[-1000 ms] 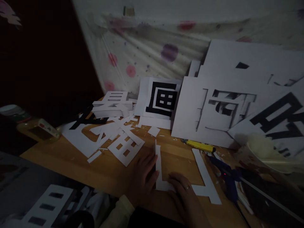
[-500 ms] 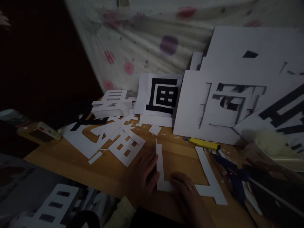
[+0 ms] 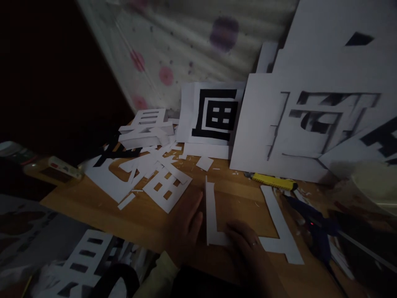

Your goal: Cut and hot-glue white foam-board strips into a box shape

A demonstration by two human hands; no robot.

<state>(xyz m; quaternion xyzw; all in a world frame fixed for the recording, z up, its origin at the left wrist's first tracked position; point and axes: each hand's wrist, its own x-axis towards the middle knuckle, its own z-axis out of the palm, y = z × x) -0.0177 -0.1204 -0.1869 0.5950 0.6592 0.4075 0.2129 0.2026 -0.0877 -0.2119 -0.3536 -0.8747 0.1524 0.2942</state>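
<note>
A white U-shaped board cutout [image 3: 281, 223] lies on the wooden table in front of me. Along its left side a thin white strip [image 3: 206, 211] stands on edge. My left hand [image 3: 186, 227] is just left of this strip, its fingers extended and apart, with nothing held. A narrow gap shows between the fingertips and the strip. My right hand [image 3: 245, 244] lies over the bottom bar of the cutout, fingers stretched out and lowered onto it, a ring on one finger. The part of the bar beneath that hand is hidden.
A yellow utility knife [image 3: 274, 181] and a glue gun [image 3: 313, 225] with a red light lie to the right. White scraps [image 3: 169, 188] cover the left. A printed black character sheet [image 3: 215, 114] and a large cut board [image 3: 257, 124] stand behind. A bottle [image 3: 51, 169] is far left.
My left hand has drawn back slightly from the strip, which stays upright. My right hand keeps its place on the bar. The camera view has shifted a little downward and left.
</note>
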